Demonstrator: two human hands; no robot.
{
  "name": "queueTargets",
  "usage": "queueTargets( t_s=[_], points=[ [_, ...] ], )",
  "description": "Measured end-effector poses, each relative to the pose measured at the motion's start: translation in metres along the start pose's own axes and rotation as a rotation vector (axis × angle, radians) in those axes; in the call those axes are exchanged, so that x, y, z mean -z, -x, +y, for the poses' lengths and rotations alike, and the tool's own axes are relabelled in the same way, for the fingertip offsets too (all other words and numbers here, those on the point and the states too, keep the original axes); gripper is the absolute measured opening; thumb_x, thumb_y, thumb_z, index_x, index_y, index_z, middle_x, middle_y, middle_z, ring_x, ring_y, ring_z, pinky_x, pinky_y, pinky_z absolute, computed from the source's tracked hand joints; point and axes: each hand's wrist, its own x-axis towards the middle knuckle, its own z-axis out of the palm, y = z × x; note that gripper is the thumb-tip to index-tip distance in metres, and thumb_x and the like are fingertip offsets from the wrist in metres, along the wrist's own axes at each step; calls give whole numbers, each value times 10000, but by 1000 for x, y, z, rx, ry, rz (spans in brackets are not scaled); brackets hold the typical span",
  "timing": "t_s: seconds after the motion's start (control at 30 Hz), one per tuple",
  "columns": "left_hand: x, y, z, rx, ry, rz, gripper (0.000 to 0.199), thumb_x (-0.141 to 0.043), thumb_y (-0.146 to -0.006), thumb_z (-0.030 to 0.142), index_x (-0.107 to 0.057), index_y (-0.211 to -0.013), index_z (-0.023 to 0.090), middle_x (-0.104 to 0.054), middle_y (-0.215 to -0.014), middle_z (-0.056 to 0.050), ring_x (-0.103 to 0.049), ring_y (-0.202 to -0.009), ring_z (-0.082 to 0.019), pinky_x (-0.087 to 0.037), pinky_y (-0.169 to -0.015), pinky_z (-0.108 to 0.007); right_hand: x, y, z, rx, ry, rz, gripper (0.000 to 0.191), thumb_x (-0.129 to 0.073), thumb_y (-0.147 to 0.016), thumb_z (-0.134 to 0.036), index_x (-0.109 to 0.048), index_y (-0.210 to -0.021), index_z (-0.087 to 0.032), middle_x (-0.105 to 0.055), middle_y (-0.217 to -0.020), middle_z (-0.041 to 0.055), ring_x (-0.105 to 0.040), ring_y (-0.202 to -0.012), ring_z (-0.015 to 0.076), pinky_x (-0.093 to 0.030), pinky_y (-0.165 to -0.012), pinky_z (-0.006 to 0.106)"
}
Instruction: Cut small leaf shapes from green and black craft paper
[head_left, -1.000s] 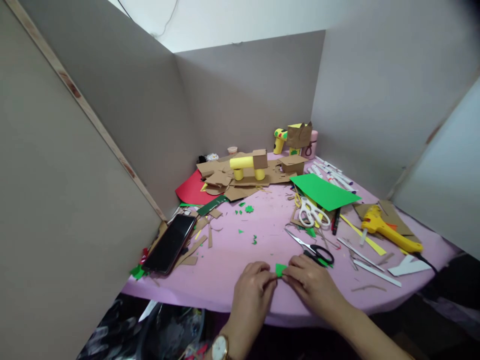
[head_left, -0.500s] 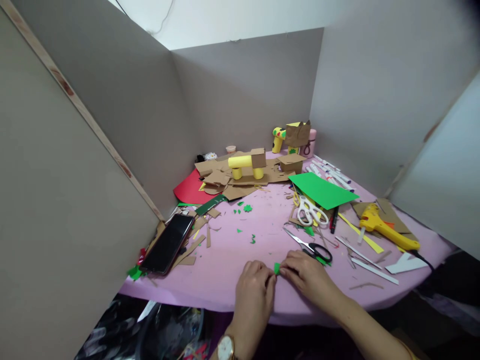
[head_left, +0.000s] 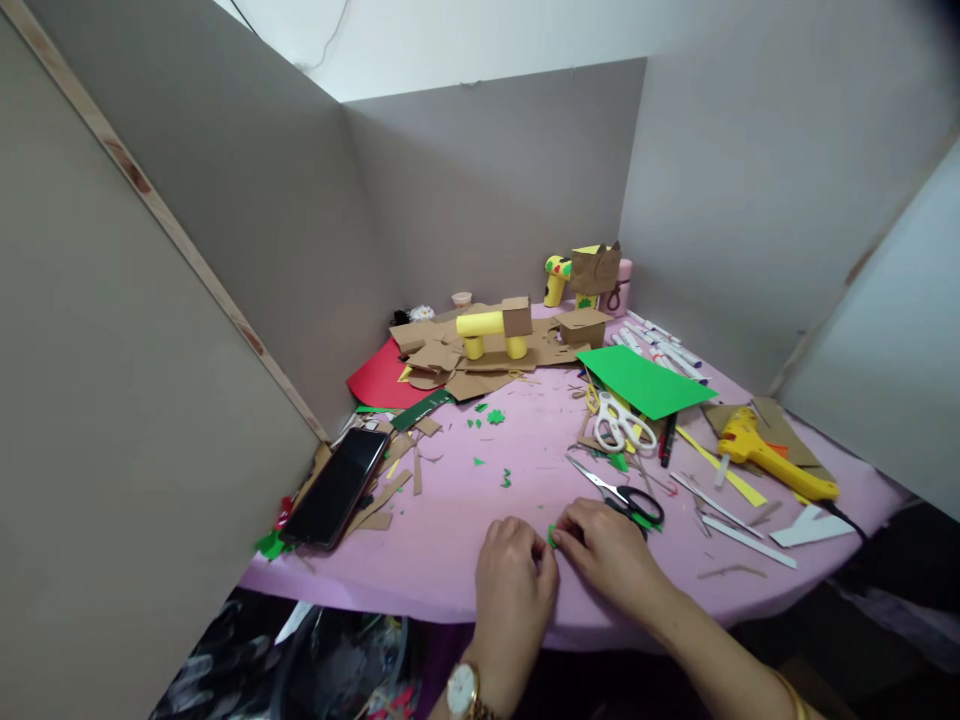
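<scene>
Between the fingertips of both hands, near the table's front edge, is a small piece of green paper (head_left: 552,537), mostly covered by the fingers. My left hand (head_left: 516,575), with a watch on its wrist, is closed in a pinch at the paper's left side. My right hand (head_left: 600,545) pinches it from the right. Black-handled scissors (head_left: 636,502) lie partly open just beyond my right hand. Small green paper cutouts (head_left: 495,416) are scattered on the pink tablecloth (head_left: 450,500) ahead.
A phone (head_left: 337,488) lies at left among cardboard scraps. A yellow tube animal (head_left: 484,325) stands on cardboard at the back. At right are white scissors (head_left: 622,423), a green sheet (head_left: 646,380), markers (head_left: 667,350) and a yellow glue gun (head_left: 772,460). Grey partitions (head_left: 495,190) surround the table.
My right hand has moved slightly left, and my left hand slightly right, so they are closer together. Less of the green paper shows between them.
</scene>
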Motion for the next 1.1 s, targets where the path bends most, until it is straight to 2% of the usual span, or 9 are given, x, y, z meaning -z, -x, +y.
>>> queueTargets(
  t_s=[0.23, 0.43, 0.57, 0.77, 0.93, 1.1],
  points=[
    [-2, 2, 1, 9, 0, -1, 146, -490, -796, 92, -536, -686, 176, -579, -729, -56, -523, -737, -229, -414, -675, -346, -2, 1, -1, -4, 17, 20, 50, -551, -792, -163, -598, -802, -178, -644, -787, 58, -606, -751, 233, -402, -640, 303],
    [1, 4, 5, 0, 22, -3, 164, -466, -812, 105, -593, -908, 144, -607, -858, -91, -535, -821, -249, -431, -742, -374, -1, 1, -3, 27, -5, 13, 78, -526, -804, -135, -594, -788, -168, -617, -817, 88, -600, -777, 257, -418, -674, 335],
    [2, 5, 6, -4, 27, -10, 234, -468, -808, 96, -602, -998, 122, -609, -898, -110, -533, -845, -257, -434, -758, -387, -2, 2, -1, 53, -73, 20, 84, -528, -805, -118, -560, -763, -183, -604, -792, 61, -583, -766, 232, -427, -685, 322],
    [2, 2, 5, 27, 62, -17, 191, -485, -788, 73, -639, -873, 147, -603, -854, -97, -536, -836, -255, -430, -748, -379, -4, 4, 3, 72, -175, 25, 114, -508, -818, -98, -526, -751, -188, -588, -777, 51, -556, -762, 224, -425, -683, 326],
    [2, 1, 4, 25, 100, -8, 154, -494, -774, 59, -620, -798, 145, -606, -823, -88, -535, -816, -247, -425, -737, -374, -4, 4, 3, 86, -258, 19, 111, -490, -812, -84, -546, -826, -180, -578, -878, 79, -541, -824, 236, -417, -732, 354],
    [5, 4, 2, 21, 167, 12, 138, -498, -787, 75, -606, -762, 159, -627, -807, -70, -554, -808, -226, -430, -740, -349, 1, 7, 1, 59, -381, 12, 152, -480, -821, -120, -518, -697, -201, -567, -707, 18, -528, -703, 200, -409, -651, 310]
  ],
)
